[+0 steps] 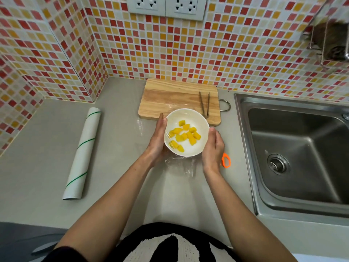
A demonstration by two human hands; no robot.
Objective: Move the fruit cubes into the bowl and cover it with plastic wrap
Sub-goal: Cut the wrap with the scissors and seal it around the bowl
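Observation:
A white bowl holding several yellow fruit cubes sits on the grey counter just in front of the wooden cutting board. Clear plastic wrap lies over the bowl and spreads crinkled onto the counter at its near side. My left hand presses flat against the bowl's left side, fingers straight. My right hand cups the right side with its thumb near the rim; its fingers are hidden behind the bowl.
Metal tongs lie on the board's right part. A roll of plastic wrap lies on the counter to the left. An orange tool lies by my right wrist. A steel sink fills the right side. Tiled walls stand behind and to the left.

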